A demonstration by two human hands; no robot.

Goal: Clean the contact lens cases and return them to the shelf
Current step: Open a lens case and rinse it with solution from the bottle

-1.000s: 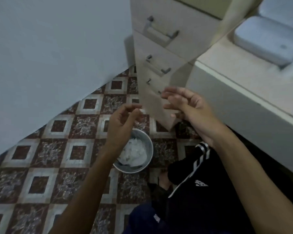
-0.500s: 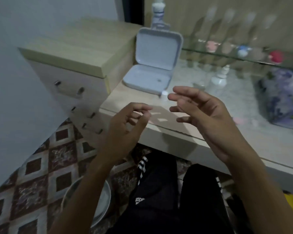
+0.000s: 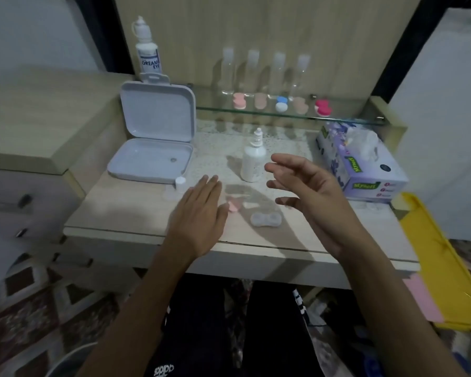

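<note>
A clear double contact lens case (image 3: 265,219) lies on the desk (image 3: 125,213) between my hands. A pink cap (image 3: 233,206) peeks out beside my left hand (image 3: 199,216), which hovers flat with straight fingers and holds nothing. My right hand (image 3: 307,191) is raised over the desk, fingers loosely spread, empty. On the glass shelf (image 3: 212,108) at the back stand a pink case (image 3: 239,101), a blue-and-white case (image 3: 281,103) and a red case (image 3: 322,108). A small white cap (image 3: 180,183) sits by the open box.
An open white plastic box (image 3: 152,148) stands at the left, a small solution bottle (image 3: 253,159) at centre, a larger bottle (image 3: 147,53) behind the box. A tissue box (image 3: 365,161) is at the right, a yellow tray (image 3: 441,257) beyond it. A metal bowl (image 3: 74,360) sits on the floor.
My view swung up from the floor bowl to the desk. Both hands moved forward over the desk, and the left hand's fingers straightened from a pinch.
</note>
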